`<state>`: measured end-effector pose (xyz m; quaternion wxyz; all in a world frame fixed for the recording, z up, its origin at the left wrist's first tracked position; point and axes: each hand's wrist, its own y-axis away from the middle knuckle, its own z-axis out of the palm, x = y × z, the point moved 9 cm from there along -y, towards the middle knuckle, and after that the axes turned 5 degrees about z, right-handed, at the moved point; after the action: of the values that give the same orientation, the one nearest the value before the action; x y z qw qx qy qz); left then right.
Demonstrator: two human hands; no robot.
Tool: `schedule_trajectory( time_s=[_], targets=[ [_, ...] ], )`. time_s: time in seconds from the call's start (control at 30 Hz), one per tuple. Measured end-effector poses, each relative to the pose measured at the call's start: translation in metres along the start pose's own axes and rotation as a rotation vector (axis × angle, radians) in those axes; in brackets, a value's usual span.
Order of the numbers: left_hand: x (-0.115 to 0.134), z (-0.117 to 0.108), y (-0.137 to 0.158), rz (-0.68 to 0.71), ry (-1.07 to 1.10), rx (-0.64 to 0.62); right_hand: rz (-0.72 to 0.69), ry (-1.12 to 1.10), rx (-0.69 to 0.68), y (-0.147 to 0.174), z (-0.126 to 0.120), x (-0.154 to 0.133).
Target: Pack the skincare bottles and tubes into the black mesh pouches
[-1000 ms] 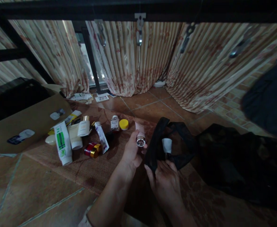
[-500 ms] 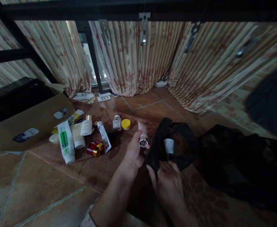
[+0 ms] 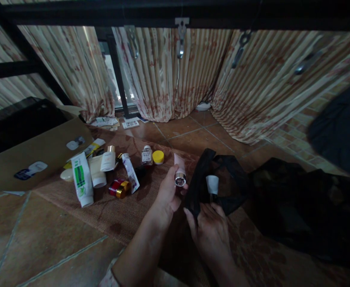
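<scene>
My left hand is closed around a small pink tube whose shiny silver cap faces me. Just to its right, a black bag with a loop handle lies with its mouth spread. My right hand grips the near edge of that bag, thumb outside and fingers partly hidden inside. A white tube-like item with a dark or clear end sticks up right by those fingers; whether they touch it is hard to see.
On the brown mat at left lie a white-green tube, a white bottle, a purple-white tube, a red-gold jar, a clear bottle and a yellow-lidded jar. A cardboard box stands behind; dark bags lie right.
Hardly anything differs: the view has shifted very slightly. My left hand still holds the pink tube and my right hand stays at the black bag.
</scene>
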<state>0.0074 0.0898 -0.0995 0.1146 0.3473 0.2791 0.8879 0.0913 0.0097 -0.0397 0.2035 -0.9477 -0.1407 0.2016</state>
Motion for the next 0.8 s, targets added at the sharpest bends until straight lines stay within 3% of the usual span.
schedule_trajectory(
  time_s=[0.8],
  targets=[
    [-0.0005,-0.0023,-0.0006,-0.008,-0.042,0.014,-0.004,0.028,0.0,-0.0011,-0.0008,-0.0016]
  ],
)
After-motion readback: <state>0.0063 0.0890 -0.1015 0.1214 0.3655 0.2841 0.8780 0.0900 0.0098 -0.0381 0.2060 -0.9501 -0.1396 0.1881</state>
